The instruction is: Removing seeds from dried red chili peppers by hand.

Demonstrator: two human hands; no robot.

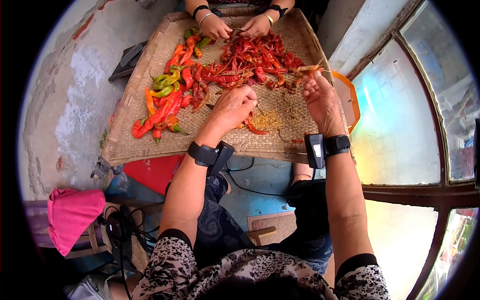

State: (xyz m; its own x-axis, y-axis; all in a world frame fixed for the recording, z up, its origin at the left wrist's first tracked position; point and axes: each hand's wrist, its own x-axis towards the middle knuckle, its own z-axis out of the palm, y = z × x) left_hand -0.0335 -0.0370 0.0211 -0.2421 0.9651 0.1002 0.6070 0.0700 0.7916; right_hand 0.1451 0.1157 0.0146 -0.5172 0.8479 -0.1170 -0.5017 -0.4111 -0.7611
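Note:
A shallow woven tray (130, 147) carries chili peppers. Over its right side, my right hand (321, 100) pinches a thin, brownish dried chili (310, 68), its tip slightly blurred. My left hand (232, 107) is closed near the tray's middle with thumb and fingers together; whatever is between them is too small or hidden to name. A red chili piece (256, 131) lies just beside that hand. Loose yellow seeds (267, 120) are scattered between my two hands. Beyond them is a heap of dark red dried chilies (260, 55). Fresh red, orange and green chilies (167, 107) lie along the left.
A co-worker's hands (236, 27) work at the tray's far edge. An orange-rimmed container (354, 102) stands beyond the tray's right side, next to a window (400, 115). At lower left are a pink cloth (75, 217) and black cables (142, 227). A peeling wall (75, 100) rises at left.

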